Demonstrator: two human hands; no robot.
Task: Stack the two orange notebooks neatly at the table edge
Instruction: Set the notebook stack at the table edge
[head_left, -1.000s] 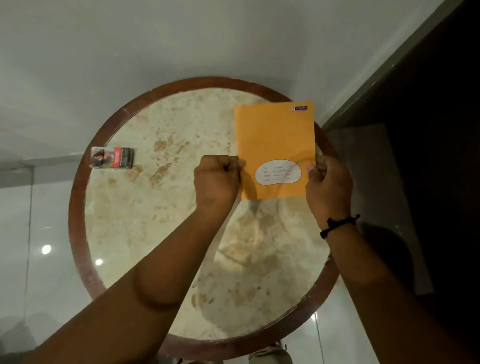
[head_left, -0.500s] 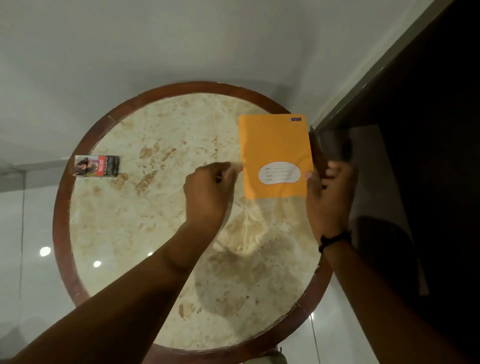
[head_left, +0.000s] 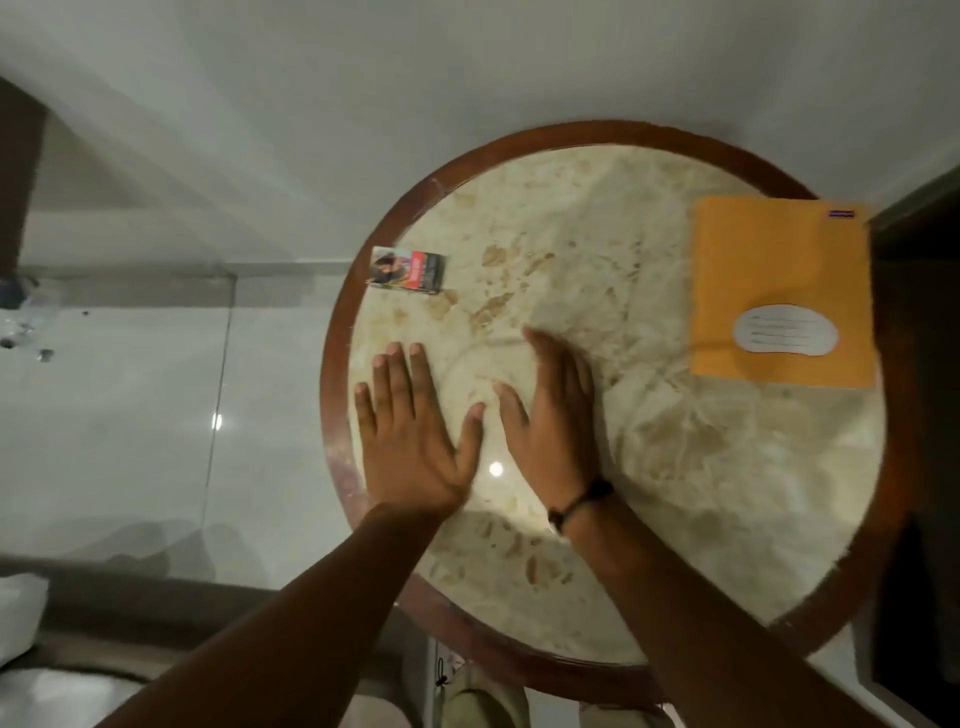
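Observation:
An orange notebook (head_left: 779, 270) with a white label lies flat at the right edge of the round marble table (head_left: 862, 597). Only one orange cover shows, so I cannot tell whether a second notebook lies beneath it. My left hand (head_left: 410, 436) is spread flat, palm down, over the table's left side, holding nothing. My right hand (head_left: 556, 426) is beside it, fingers extended and empty, with a black band on the wrist. Both hands are well left of the notebook and apart from it.
A small printed box (head_left: 408, 271) lies near the table's left rim. White wall is behind the table, glossy floor tiles to the left, and a dark panel to the right of the notebook. A shoe shows below the table's near edge.
Both hands have let go of the notebook and moved left, opening flat over the table. The notebook now lies on the table's right edge. The camera view has swung left.

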